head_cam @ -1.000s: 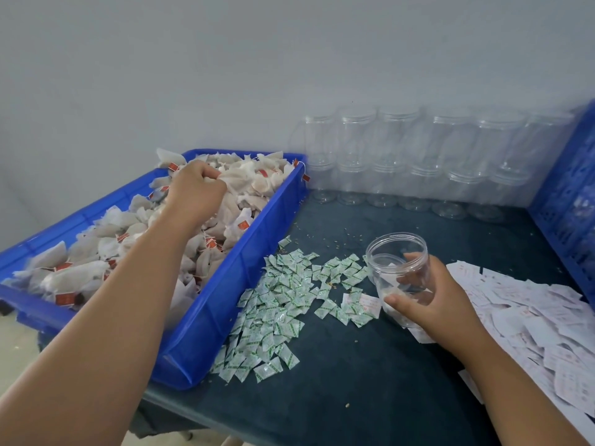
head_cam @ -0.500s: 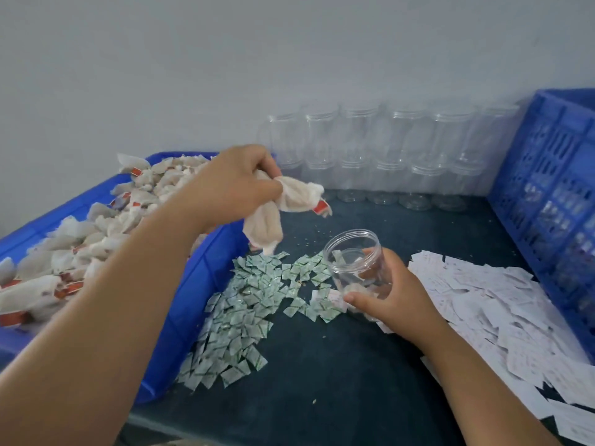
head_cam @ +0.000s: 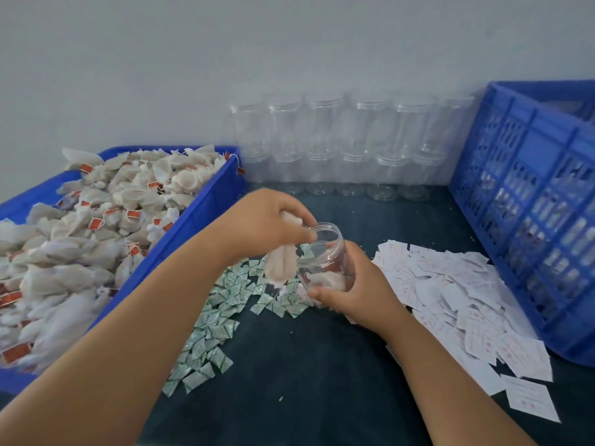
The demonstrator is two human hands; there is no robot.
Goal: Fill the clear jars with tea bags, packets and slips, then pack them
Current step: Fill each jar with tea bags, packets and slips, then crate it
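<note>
A: What is the left hand [head_cam: 260,220] doing?
B: Clutching a bunch of tea bags [head_cam: 280,267], which are hanging lengthwise, nearly straight down.
A: And the other?
B: The right hand [head_cam: 357,292] is gripping the clear jar [head_cam: 325,252] between the packets [head_cam: 212,336] and slips [head_cam: 450,284], tilting its mouth up-left toward the bags (something pale is lying inside).
A: Step?
B: Filling, I judge; the dangling ends are needing lifting over the rim.

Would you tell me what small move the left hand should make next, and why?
Probably lift the left hand slightly and steer its tea bag into the clear jar: the bag hangs outside the wall, while the right hand holds the jar tilted leftward.
</note>
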